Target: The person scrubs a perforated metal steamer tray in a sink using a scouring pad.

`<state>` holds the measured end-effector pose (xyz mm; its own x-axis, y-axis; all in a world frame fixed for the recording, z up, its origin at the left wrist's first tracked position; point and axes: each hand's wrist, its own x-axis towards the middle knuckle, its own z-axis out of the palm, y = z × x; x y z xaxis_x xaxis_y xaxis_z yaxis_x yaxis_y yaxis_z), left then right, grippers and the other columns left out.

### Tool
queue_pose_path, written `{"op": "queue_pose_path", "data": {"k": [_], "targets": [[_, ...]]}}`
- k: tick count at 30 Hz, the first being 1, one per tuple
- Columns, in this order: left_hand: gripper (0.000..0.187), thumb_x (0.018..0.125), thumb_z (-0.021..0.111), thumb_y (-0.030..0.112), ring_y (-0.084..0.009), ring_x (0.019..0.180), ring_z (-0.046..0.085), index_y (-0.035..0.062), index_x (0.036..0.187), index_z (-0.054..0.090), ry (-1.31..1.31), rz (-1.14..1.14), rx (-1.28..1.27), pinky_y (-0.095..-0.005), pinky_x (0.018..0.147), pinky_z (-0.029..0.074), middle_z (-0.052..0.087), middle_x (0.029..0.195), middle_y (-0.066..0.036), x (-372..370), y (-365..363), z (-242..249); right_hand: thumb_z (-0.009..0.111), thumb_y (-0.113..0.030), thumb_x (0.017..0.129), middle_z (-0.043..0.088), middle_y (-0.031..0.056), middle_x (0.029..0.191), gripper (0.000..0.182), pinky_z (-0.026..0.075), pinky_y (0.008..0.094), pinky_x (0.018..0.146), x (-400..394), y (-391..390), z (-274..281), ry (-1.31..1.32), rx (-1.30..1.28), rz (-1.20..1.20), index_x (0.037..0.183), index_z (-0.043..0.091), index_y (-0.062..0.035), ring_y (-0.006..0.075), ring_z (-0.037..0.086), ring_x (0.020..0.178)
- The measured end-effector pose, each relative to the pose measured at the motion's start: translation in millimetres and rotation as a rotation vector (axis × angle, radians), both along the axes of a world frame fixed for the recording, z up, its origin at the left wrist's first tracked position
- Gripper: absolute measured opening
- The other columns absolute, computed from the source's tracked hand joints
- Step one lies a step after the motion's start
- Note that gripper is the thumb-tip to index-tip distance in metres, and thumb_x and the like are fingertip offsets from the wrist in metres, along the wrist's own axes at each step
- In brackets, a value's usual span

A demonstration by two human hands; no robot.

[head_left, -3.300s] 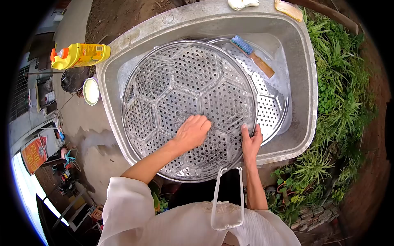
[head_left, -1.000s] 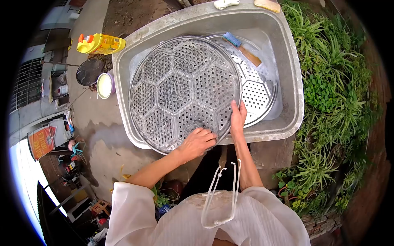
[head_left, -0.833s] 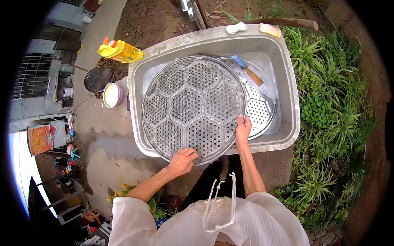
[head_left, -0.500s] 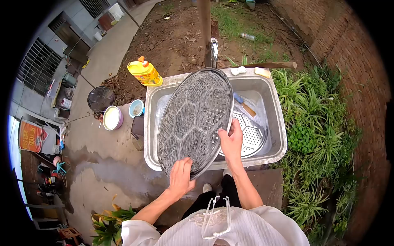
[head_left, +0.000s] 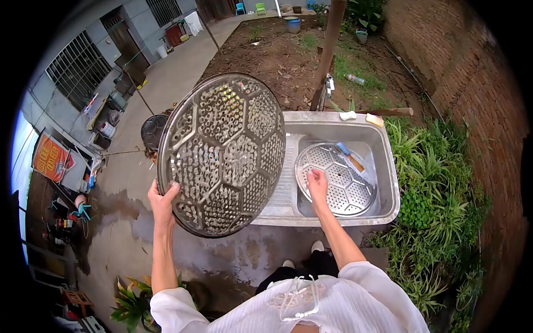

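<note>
The big perforated tray (head_left: 222, 155) is tilted up on edge left of the sink (head_left: 388, 166), hiding the sink's left end. The left hand (head_left: 162, 201) has its grip closed on the tray's lower rim. The right hand (head_left: 317, 183) touches a smaller tray (head_left: 344, 186) in the basin; its grip is unclear.

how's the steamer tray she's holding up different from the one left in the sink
The held tray is tilted up on edge, gripped by the left hand; the sink tray lies flat in the basin under the right hand. The held one looks larger, being nearer. Both are round perforated metal with hexagon patterns.
</note>
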<state>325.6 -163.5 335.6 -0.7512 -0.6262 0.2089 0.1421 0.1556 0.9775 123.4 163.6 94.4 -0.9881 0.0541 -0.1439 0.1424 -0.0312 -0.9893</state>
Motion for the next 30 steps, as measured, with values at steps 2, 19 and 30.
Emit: {"op": "queue_pose_path", "data": {"k": [2, 19, 30], "targets": [[0.028, 0.082, 0.073, 0.003, -0.0088, 0.076, 0.061, 0.0014, 0.107, 0.062, -0.001, -0.002, 0.140, -0.0256, 0.069, 0.050, 0.065, 0.088, 0.000, 7, -31, -29, 0.065, -0.033, 0.093, 0.064, 0.0129, 0.110, 0.052, 0.050, 0.0330, 0.084, 1, 3, -29, -0.062, -0.003, -0.036, 0.128, 0.052, 0.0042, 0.0200, 0.061, 0.098], [0.045, 0.092, 0.067, 0.034, -0.0296, 0.098, 0.067, -0.0039, 0.116, 0.061, -0.853, 0.107, -0.081, -0.0427, 0.084, 0.052, 0.069, 0.106, -0.019, -46, -40, -242, 0.071, -0.023, 0.090, 0.066, 0.0156, 0.105, 0.045, 0.047, 0.0353, 0.085, 23, 88, -112, -0.526, -0.019, -0.266, 0.115, 0.058, 0.0120, 0.0211, 0.060, 0.094], [0.029, 0.091, 0.061, 0.021, -0.0421, 0.092, 0.056, -0.0039, 0.105, 0.057, -0.575, -0.066, -0.787, -0.0473, 0.079, 0.047, 0.057, 0.098, -0.023, -134, 83, -248, 0.070, -0.012, 0.091, 0.065, 0.0072, 0.104, 0.032, 0.045, 0.0281, 0.080, 33, 125, -114, -0.443, -0.096, -0.188, 0.115, 0.058, 0.0043, 0.0124, 0.055, 0.089]]}}
